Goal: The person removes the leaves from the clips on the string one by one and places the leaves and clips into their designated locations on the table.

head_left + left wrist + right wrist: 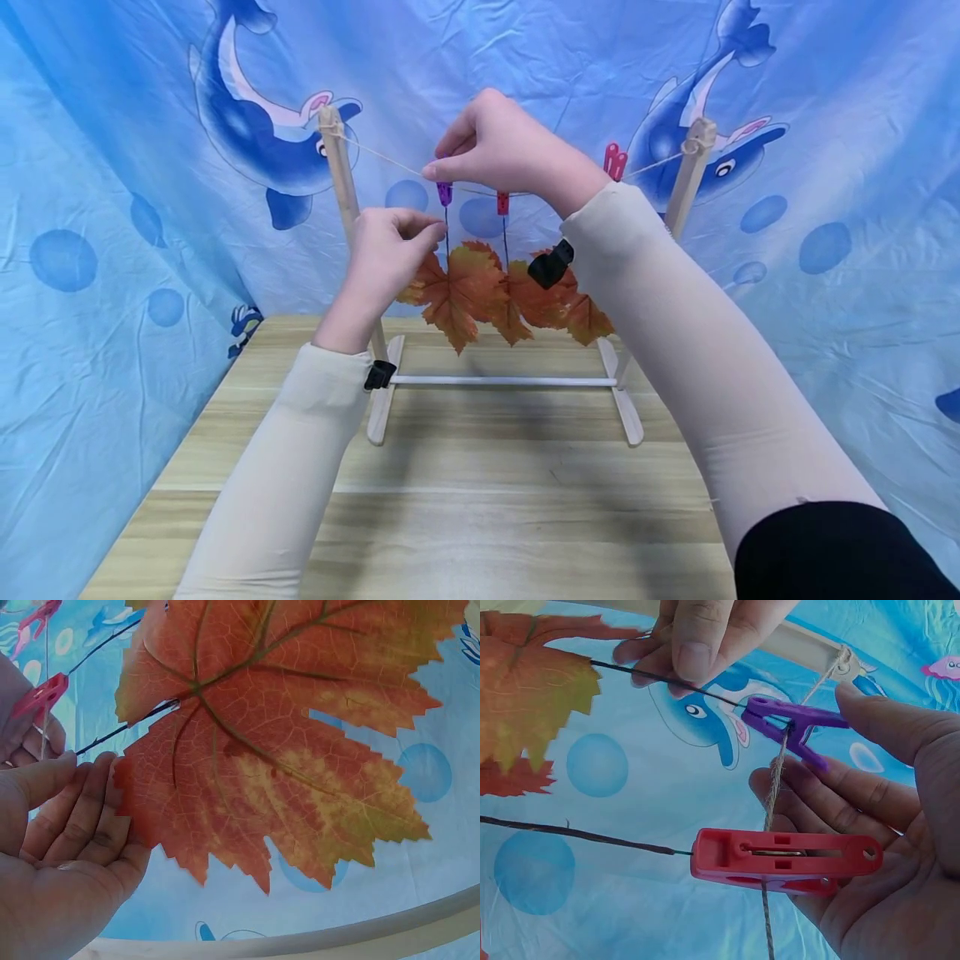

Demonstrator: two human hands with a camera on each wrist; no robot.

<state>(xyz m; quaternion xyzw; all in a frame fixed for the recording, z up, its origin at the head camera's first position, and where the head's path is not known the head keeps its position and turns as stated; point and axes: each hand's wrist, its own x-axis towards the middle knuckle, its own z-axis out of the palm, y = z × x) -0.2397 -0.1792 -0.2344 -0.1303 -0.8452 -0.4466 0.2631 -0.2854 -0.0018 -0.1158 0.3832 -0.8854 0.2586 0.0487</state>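
My right hand [517,154] pinches the handles of a purple clothespin [769,724] between thumb and fingers. The clothespin sits on a twine line [775,791], its jaws closed on the dark stem [630,673] of an orange maple leaf [456,287]. Just below, my left hand [390,254] has thumb and fingertips at that stem, seemingly pinching it. The same leaf [262,735] fills much of the left wrist view. Beside the purple one, a red clothespin [780,855] holds another leaf's stem [577,832] on the twine.
Two wooden posts [341,175] on feet, joined by a white bar [502,381], carry the twine above a wood-grain table [480,508]. Red clothespins [615,161] stand farther right on the line, and more orange leaves [543,304] hang behind. A blue dolphin curtain [90,167] surrounds everything.
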